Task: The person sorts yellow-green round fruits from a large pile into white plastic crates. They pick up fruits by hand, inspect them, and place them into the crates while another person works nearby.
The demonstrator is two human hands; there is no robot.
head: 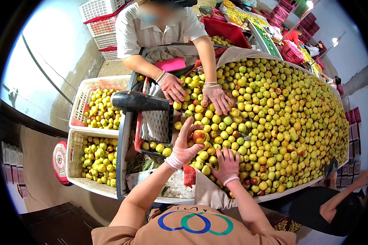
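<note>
A broad heap of yellow-green jujube fruits (279, 122) fills the cloth-lined table before me. My left hand (184, 144), in a striped glove, is raised over the heap's near left part and holds a red-brown and yellow fruit (199, 136) in its fingers. Lower and to the right, my right hand (227, 167), in a pinkish glove, rests palm down on the fruits with its fingers spread; whether a fruit lies under the palm is hidden. Across the table, a co-worker's two gloved hands (217, 97) lie on the same heap, apart from mine.
Two white plastic crates (72, 156) of fruit stand at the left. A black funnel-like tube (141, 101) juts over a red-rimmed basket (138, 134) with white foam netting. A pink packet (170, 64) lies near the co-worker (159, 33). Another person (328, 208) is at the lower right.
</note>
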